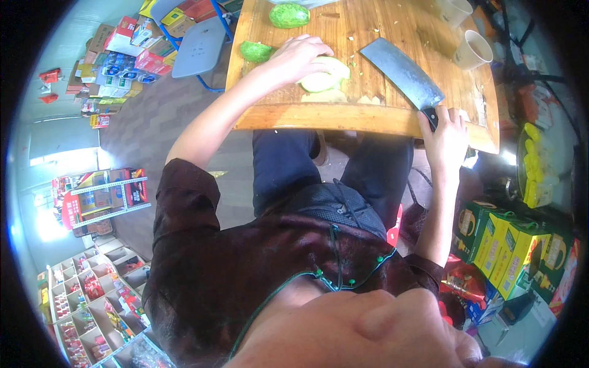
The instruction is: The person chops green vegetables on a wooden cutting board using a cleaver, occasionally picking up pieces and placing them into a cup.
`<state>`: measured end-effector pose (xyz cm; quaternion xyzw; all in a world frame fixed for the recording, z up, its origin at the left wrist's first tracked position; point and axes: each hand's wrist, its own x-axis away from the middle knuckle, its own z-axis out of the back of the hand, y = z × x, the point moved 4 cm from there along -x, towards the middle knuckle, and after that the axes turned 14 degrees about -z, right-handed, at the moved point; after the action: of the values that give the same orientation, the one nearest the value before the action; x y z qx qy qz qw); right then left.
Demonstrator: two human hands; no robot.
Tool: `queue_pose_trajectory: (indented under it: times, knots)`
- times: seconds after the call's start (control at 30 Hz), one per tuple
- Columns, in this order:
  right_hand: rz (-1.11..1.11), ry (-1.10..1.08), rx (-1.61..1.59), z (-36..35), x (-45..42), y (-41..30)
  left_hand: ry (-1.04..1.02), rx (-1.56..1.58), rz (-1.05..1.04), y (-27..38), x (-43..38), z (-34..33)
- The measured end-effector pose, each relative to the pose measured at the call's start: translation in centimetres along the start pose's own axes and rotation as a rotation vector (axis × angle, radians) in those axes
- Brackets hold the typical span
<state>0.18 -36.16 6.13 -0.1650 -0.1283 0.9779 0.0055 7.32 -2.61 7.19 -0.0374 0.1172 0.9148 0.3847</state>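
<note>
My left hand [303,57] curls over pale, sliced green-skinned gourd [324,78] near the front edge of the wooden table [285,115]. Its fingers reach the far side of the slices and the thumb is on top; bright glare blurs the slice outlines. Just left of that hand is a cut green gourd piece [256,51], and farther back lies a larger green gourd piece [289,15]. At the table's front right, my right hand [445,133] is around the black handle of a cleaver [400,71]. Its broad blade lies flat on the wood, pointing away to the left.
Two paper cups [473,49] stand at the table's right side. Small scraps dot the tabletop around the blade. A folding chair [200,46] is beyond the left edge. Stacked cartons [511,253] flank me on the right, and shelves of goods [92,294] stand at left.
</note>
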Motion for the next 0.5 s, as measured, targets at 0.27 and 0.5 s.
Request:
queue_pose_trajectory:
  times: [0.27, 0.5]
  knots:
    - [-0.009, 0.016, 0.002, 0.0, 0.1, -0.1, -0.12, 0.149, 0.195, -0.3, -2.3, -0.2]
    - [-0.006, 0.045, -0.013, 0.2, 0.2, -0.2, 0.11, -0.039, 0.043, 2.2, 0.3, 1.7]
